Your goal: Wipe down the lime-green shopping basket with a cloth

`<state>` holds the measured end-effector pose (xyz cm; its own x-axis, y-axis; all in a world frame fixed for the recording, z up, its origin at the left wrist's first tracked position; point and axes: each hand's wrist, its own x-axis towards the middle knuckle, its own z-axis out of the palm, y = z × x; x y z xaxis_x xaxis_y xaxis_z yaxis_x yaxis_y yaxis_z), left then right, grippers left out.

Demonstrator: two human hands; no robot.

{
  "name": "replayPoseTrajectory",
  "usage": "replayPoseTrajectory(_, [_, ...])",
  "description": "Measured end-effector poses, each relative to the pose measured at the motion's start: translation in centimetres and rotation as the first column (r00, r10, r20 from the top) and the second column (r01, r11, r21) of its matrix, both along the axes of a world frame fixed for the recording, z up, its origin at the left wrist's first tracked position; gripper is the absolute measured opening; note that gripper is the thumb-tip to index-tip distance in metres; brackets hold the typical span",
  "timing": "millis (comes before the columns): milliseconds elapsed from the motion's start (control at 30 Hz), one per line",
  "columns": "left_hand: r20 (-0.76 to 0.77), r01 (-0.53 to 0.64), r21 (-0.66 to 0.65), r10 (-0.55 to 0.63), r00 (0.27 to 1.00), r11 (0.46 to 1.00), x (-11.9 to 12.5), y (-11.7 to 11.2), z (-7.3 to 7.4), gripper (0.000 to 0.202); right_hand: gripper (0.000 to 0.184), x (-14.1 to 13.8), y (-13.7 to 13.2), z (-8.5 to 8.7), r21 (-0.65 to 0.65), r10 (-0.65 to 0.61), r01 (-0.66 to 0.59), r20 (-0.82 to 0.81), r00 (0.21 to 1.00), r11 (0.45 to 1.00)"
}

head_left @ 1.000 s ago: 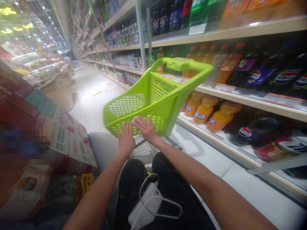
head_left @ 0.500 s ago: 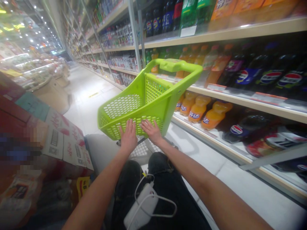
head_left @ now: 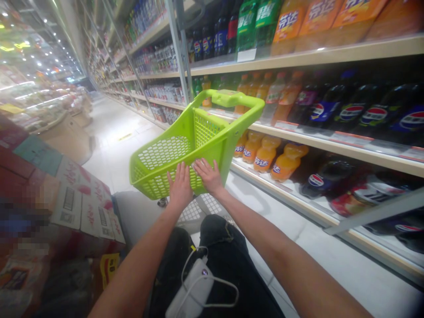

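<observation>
At twelve o'clock, your left hand (head_left: 180,187) and right hand (head_left: 210,177), open, gripping nothing plainly visible, touch a stiff-looking cart (head_left: 212,151); hold its handle (head_left: 227,98).

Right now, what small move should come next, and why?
Probably slide the right hand along the cart's side toward the handle: its fingers look flat on the mesh, and the left hand is beside it, blocking the other way.

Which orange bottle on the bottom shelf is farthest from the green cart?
The rightmost orange bottle, next to the dark bottle. The other orange bottles sit further left, closer to the green cart.
</observation>
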<state>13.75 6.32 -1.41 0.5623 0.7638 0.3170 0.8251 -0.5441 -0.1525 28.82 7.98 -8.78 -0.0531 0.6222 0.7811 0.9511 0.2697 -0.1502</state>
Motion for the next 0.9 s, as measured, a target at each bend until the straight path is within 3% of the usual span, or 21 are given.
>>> replayPoseTrajectory(100, [-0.018,0.012,-0.011,-0.012,1.0,1.0,0.4,-0.2,-0.1,0.066,0.034,0.4,-0.9,-1.2,-0.021,-0.007,0.007,0.019,1.0,1.0])
replayPoseTrajectory(167, [-0.026,0.019,-0.011,-0.019,0.999,1.0,0.6,-0.2,0.0,0.065,0.035,0.7,-1.3,-0.8,-0.01,-0.008,0.008,0.024,1.0,1.0])
replayPoseTrajectory(367, [-0.016,0.032,0.018,-0.032,0.999,0.999,1.9,0.3,1.2,0.064,0.037,2.3,-0.8,3.9,0.114,-0.105,0.111,-0.053,0.993,0.987])
replayPoseTrajectory(433, [-0.008,0.04,0.023,-0.04,0.999,0.999,2.6,0.4,1.6,0.064,0.038,2.9,-0.3,4.8,0.121,-0.123,0.129,-0.059,0.991,0.984])
replayPoseTrajectory(533, [-0.012,0.064,0.015,-0.064,0.998,0.998,3.5,0.4,1.9,0.064,0.036,3.5,0.1,4.3,0.108,-0.124,0.128,-0.044,0.991,0.986])
replayPoseTrajectory(767, [-0.028,0.099,-0.011,-0.1,0.995,0.995,4.7,0.1,1.1,0.064,0.034,3.7,-1.3,0.4,-0.015,-0.081,0.081,-0.004,0.997,0.997])
replayPoseTrajectory(833, [-0.026,0.111,-0.013,-0.111,0.993,0.994,5.1,0.1,1.1,0.064,0.035,4.4,-1.8,0.8,-0.001,-0.087,0.087,-0.002,0.996,0.996])
replayPoseTrajectory(900, [-0.02,0.118,-0.006,-0.118,0.993,0.993,5.5,0.1,1.3,0.064,0.038,5.5,-2.0,2.4,0.061,-0.129,0.13,-0.026,0.991,0.99])
